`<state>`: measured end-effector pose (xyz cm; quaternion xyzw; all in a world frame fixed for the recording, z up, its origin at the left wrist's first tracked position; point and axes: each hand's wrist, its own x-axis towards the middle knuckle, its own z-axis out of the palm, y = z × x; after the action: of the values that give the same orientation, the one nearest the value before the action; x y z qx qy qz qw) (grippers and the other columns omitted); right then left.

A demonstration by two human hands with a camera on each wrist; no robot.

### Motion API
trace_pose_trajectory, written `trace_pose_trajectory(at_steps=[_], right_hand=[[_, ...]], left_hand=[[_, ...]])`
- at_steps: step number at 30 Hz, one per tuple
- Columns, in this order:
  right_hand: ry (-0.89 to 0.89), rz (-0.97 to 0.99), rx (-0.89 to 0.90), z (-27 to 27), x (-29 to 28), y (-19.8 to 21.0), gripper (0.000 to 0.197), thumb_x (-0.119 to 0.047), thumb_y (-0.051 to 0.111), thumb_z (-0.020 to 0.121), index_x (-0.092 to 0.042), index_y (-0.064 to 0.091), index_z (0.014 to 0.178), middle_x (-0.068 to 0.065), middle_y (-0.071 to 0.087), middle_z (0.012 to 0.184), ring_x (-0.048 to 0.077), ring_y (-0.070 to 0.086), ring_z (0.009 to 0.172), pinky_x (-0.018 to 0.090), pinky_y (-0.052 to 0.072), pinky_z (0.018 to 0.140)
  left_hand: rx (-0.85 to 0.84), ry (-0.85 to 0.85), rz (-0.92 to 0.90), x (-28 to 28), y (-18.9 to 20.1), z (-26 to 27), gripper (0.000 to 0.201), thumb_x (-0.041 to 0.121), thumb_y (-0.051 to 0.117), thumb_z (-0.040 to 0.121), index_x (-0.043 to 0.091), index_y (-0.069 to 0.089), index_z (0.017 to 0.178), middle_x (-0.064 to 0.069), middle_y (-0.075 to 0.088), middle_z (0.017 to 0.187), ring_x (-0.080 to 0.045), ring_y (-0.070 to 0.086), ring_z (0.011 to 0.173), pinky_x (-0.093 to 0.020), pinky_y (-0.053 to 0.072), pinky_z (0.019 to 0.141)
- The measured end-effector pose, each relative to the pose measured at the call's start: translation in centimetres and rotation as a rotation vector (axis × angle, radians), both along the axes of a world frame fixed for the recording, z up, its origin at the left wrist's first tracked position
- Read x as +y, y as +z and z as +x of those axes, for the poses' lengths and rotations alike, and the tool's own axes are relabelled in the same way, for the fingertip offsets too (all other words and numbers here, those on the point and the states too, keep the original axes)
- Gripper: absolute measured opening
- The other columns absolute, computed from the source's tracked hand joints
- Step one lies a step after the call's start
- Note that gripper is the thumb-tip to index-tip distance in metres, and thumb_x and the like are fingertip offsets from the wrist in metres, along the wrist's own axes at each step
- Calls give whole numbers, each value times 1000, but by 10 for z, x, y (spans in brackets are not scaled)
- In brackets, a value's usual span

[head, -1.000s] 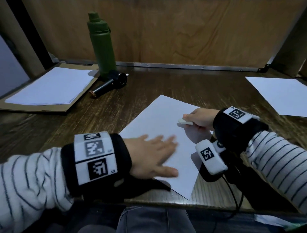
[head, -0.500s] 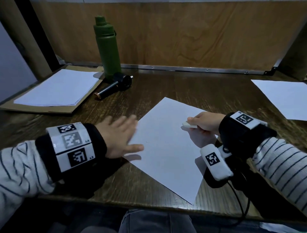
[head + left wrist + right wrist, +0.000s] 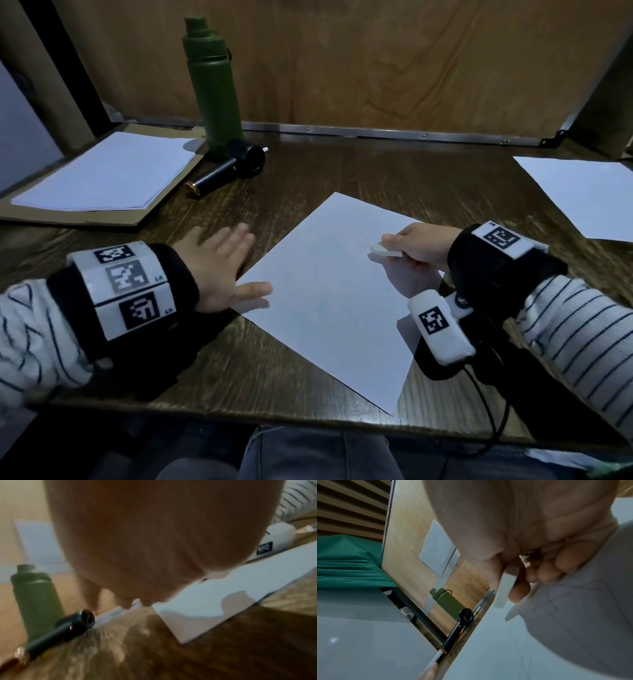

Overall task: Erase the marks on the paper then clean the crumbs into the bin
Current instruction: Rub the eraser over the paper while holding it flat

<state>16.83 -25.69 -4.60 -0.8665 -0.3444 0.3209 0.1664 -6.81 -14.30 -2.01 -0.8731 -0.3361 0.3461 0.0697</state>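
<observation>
A white sheet of paper (image 3: 329,291) lies at an angle on the dark wooden table (image 3: 274,370). My right hand (image 3: 416,245) rests on the sheet's right side and pinches a white eraser (image 3: 385,250) against it. The right wrist view shows that eraser (image 3: 505,586) between thumb and fingers, with faint pencil lines (image 3: 544,601) on the paper (image 3: 505,649) beside it. My left hand (image 3: 222,270) lies flat with fingers spread at the sheet's left edge, thumb on the paper. The left wrist view is blurred; the left hand (image 3: 154,540) fills it above the paper (image 3: 223,601).
A green bottle (image 3: 212,82) stands at the back left, a black handheld device (image 3: 229,169) lying before it. A paper stack on brown card (image 3: 106,174) is far left. Another sheet (image 3: 582,195) lies far right. A wooden panel walls the back.
My left hand has slid left across the sheet, from its middle to its left edge. The right hand with the eraser has stayed in place.
</observation>
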Motion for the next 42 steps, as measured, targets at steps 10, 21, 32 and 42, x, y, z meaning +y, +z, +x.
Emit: trace_pose_trajectory(at_steps=[10,21,32,42], right_hand=[[-34,120,121,2,-4,2,42,-35,39,98,-10,55,68,5,49,63,18,46,60,28,35,59],[52,36,-91,29,-12,28,32,-27,49,95,0,66,91,6,59,67,15,50,48,21,41,46],[158,12,-207,26,12,23,18,-19,56,90,-3,63,94,11,67,74,17,59,48,22,49,50],[671,20,-384,-20,-11,15,40,-31,57,85,-21,51,47,-6,46,41,7,47,51,17,32,53]], left_hand=[[-39,-42,60,3,7,23,90,68,7,85,8,-12,149,-9,-17,157,-21,-13,146,-41,-2,118],[-335,-259,-340,-27,-12,97,93,55,45,90,14,-14,149,-2,-21,157,-20,-11,146,-39,9,119],[-241,-328,-226,-17,-15,108,95,63,52,82,24,-1,151,-4,14,154,-26,35,133,-42,37,106],[-299,-287,-302,-15,-26,116,114,63,62,75,14,-9,150,-6,-12,159,-24,-2,147,-45,17,118]])
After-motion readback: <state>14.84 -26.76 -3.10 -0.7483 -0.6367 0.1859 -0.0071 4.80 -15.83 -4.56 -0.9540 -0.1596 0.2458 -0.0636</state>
